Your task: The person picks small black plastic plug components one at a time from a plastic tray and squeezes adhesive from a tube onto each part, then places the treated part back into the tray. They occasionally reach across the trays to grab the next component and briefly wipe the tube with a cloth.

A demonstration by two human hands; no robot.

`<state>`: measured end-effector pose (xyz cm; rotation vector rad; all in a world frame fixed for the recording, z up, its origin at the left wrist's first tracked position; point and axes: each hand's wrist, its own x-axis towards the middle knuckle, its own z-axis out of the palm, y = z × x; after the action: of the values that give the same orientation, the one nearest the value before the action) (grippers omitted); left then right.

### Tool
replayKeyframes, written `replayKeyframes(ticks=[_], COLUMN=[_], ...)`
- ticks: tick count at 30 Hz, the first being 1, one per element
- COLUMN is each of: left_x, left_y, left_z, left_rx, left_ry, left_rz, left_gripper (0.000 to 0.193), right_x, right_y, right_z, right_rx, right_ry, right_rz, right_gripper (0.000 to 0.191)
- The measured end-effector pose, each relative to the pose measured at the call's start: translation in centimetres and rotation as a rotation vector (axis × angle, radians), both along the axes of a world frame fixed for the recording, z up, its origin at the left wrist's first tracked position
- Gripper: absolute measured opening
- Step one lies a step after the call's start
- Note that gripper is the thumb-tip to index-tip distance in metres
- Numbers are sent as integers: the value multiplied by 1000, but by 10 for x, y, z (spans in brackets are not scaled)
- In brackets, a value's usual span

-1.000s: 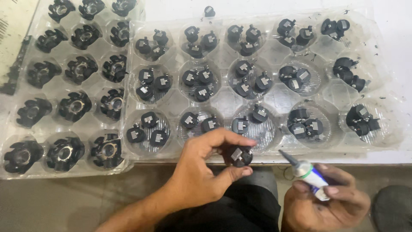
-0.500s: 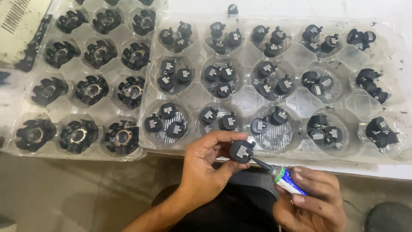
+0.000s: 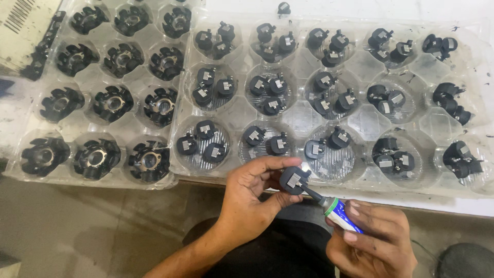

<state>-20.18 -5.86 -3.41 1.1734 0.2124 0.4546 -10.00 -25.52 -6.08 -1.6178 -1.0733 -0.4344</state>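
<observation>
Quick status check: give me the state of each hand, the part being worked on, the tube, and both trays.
left hand: gripping a small black part.
small black part: held above the table edge, metal tab up, nozzle tip touching it.
right hand: gripping a small tube.
small tube: tilted, uncapped nozzle pointing at the part.
right clear tray: cups hold two or three small black parts each.
left clear tray: one larger black ring part in each cup.

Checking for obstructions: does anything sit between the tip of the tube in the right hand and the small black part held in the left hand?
Nothing visible does. The tube in the right hand has its dark tip right at the black part pinched in the left hand.
</observation>
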Motion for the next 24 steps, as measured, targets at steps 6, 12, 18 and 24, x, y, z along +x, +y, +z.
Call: replayKeyframes(ticks=[6,12,18,24], left_x=[0,1,1,0], left_y=[-1,-1,-3,-11], left_z=[-2,-4,-9,-20], left_rx=[0,6,-27,-137], left_ry=[19,-11,-41,-153], left_rz=[17,25,54,12], left_gripper=[49,50,51,47], right_x=[-1,-3,-7,4], right_y=[-2,1,1,6], right_z=[1,2,6,10], right_rx=[-23,-19,-48,9], right_ry=[16,-3,8,-45], right_rz=[-7,-40,-47,-32], right_gripper=[45,42,42,40])
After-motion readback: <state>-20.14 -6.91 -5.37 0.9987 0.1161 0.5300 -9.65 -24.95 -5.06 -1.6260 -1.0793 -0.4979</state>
